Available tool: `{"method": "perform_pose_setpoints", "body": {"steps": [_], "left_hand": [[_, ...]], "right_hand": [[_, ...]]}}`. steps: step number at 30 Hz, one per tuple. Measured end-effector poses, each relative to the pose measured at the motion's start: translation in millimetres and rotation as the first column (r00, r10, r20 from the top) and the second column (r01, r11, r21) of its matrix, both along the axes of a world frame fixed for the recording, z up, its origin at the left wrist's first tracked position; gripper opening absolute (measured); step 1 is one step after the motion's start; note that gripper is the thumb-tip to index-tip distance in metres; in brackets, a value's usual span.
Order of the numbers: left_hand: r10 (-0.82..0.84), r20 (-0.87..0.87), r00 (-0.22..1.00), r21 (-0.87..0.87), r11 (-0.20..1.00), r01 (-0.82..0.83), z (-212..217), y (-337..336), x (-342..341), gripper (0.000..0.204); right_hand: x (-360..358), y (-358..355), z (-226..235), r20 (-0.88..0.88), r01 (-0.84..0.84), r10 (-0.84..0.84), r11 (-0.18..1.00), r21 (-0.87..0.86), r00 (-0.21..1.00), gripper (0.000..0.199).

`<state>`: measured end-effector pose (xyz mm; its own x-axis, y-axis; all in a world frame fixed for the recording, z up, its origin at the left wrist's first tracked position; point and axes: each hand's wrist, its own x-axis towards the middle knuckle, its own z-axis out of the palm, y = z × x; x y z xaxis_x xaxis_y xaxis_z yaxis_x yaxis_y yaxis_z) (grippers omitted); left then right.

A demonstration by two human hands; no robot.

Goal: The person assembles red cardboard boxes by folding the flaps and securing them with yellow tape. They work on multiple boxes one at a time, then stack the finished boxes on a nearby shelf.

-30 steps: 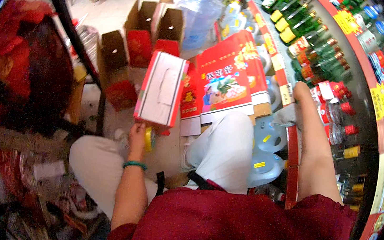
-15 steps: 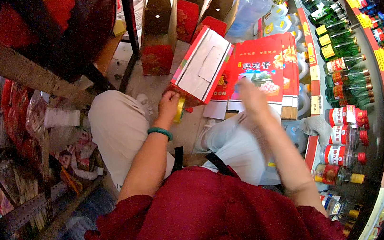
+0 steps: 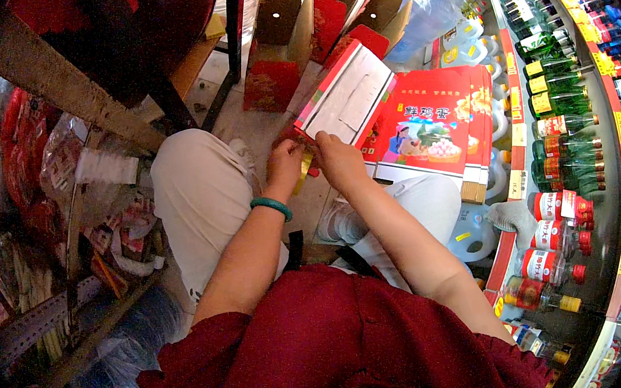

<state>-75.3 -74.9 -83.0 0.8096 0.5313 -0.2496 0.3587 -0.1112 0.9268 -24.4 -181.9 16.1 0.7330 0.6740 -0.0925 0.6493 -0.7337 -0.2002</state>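
Observation:
A red carton [image 3: 345,97] with a white face lies tilted before me, its near end at my fingers. My left hand [image 3: 286,169], below a green bracelet [image 3: 272,208], is closed around a yellow thing [image 3: 305,171] that looks like a roll of tape, partly hidden by the fingers. Right beside it, my right hand [image 3: 341,162] is closed with fingertips at the carton's near edge; what they pinch, if anything, is hidden. Flat red printed cartons [image 3: 433,121] are stacked just right of the carton.
Open red cartons [image 3: 271,82] stand on the floor ahead. Behind them is a large clear water jug [image 3: 420,14]. Shelves of green bottles [image 3: 559,101] and red-labelled bottles [image 3: 552,234] line the right. A dark metal frame [image 3: 232,56] and bagged goods [image 3: 51,167] crowd the left.
My right hand has come left and down from over the flat cartons to the carton's near edge, beside my left hand. The whole view has shifted slightly.

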Motion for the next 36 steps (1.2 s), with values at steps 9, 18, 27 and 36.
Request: {"method": "perform_pose_setpoints", "body": {"steps": [9,18,27,36], "left_hand": [[0.023,0.005,1.0,0.025,0.999,-0.023,-17.5,-4.8,-1.1,0.02],[0.068,0.023,0.997,0.015,0.998,-0.068,-30.2,-3.9,3.1,0.02],[0.011,0.06,0.998,-0.297,0.955,0.007,-22.8,-6.2,-2.8,0.014],[-0.248,0.135,0.959,-0.055,0.965,0.257,11.1,-12.2,-9.0,0.014]], "right_hand": [[-0.1,-5.0,-9.0,0.043,0.106,-0.104,0.993,-0.045,0.994,0.011],[2.6,-24.3,15.9,-0.188,0.168,-0.144,0.979,0.119,0.972,0.023],[31.7,-120.0,46.8,0.085,0.288,-0.353,0.861,0.42,0.932,0.021],[54.7,-311.4,151.1,0.355,0.637,-0.805,0.594,0.492,0.476,0.024]]}}
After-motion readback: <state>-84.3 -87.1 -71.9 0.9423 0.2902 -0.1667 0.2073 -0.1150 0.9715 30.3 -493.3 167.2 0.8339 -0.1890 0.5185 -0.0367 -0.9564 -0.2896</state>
